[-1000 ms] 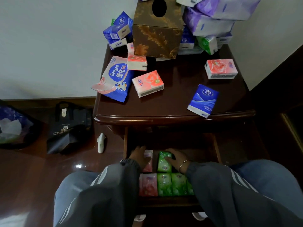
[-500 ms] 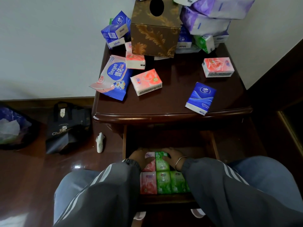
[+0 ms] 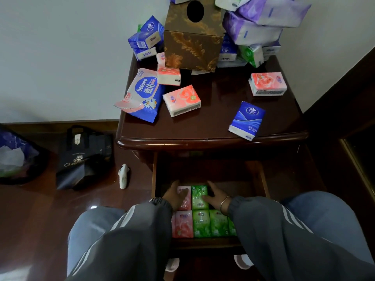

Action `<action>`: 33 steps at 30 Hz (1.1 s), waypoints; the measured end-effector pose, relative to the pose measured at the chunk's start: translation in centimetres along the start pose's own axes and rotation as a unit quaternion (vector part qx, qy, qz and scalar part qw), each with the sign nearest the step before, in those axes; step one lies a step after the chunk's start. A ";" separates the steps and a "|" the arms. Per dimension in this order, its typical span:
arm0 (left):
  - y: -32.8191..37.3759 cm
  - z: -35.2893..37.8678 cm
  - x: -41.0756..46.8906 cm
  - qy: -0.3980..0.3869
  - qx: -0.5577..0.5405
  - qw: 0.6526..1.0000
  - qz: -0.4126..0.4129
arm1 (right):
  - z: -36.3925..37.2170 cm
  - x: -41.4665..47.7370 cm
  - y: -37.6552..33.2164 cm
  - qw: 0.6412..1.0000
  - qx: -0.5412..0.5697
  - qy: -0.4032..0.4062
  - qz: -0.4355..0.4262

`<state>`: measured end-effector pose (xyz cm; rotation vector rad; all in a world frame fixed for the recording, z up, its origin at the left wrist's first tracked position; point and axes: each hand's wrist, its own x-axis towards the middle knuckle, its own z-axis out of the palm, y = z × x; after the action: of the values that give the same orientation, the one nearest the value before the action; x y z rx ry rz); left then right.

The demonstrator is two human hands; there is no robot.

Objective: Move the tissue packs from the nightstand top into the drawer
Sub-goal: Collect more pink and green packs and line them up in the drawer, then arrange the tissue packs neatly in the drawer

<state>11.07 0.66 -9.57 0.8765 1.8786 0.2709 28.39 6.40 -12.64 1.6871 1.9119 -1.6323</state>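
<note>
The dark wooden nightstand [image 3: 211,130] has its drawer [image 3: 261,179] pulled out below the top. Inside the drawer lie pink and green tissue packs in rows. My left hand [image 3: 174,196] rests on a pink pack [image 3: 185,196] in the back row. My right hand [image 3: 216,196] lies against the green pack [image 3: 199,196] beside it, fingers fairly straight. On the top lie a blue Vinda pack [image 3: 246,120], a pink rose pack [image 3: 181,100], another pink pack [image 3: 267,84], a Deeyeo wipes pack [image 3: 142,94] and several more packs at the back.
A brown patterned tissue box [image 3: 192,37] stands at the back of the top, with purple packs [image 3: 261,19] piled to its right. On the floor to the left sit a black tote bag [image 3: 83,157], a small white object [image 3: 123,175] and a bag of rubbish [image 3: 16,157].
Both hands have shifted slightly, drawing the pink and green packs of the back row closer together in the drawer. The packs on the nightstand top have not moved.
</note>
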 end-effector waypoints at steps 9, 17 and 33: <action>4.1 -5.8 -4.8 0.000 0.126 0.987 0.095 | -4.9 -7.8 -4.5 0.982 -0.159 -0.015 -0.101; 10.1 -13.8 -14.8 0.002 0.011 0.964 0.265 | -12.9 -18.3 -11.5 0.902 -0.115 0.192 -0.370; 19.9 -25.5 -7.2 0.369 0.108 0.871 0.306 | -20.2 -9.1 -18.4 0.893 -0.238 0.341 -0.170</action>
<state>-0.23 14.80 18.25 1.6975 2.2876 0.9012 28.43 19.22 13.14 1.9125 2.7504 -0.5145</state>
